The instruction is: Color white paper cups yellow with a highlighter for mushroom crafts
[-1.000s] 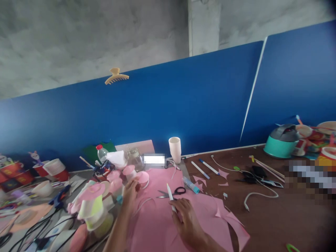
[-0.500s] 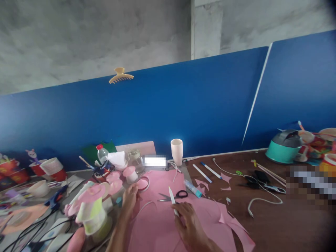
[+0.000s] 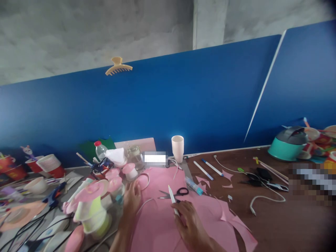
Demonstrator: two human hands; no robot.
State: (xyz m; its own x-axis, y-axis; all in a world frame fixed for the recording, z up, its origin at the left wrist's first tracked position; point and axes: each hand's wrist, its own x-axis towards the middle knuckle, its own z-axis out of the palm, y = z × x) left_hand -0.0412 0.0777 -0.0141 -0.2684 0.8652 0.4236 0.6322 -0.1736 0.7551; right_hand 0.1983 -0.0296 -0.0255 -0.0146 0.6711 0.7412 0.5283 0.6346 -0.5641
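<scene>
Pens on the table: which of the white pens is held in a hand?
The white pen gripped by the right hand over the pink paper sheet; the two blue-capped pens lie untouched on the brown tabletop.

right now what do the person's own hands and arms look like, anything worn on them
Both are bare: the left hand and right hand show no gloves, rings or watch, and the forearms run to the bottom edge with no sleeves in view.

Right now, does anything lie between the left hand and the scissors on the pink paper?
Nothing solid blocks the way. The left hand rests flat on the pink paper; only bare paper and a thin white strip lie between it and the scissors. The right hand holds a white pen beside them.
</scene>
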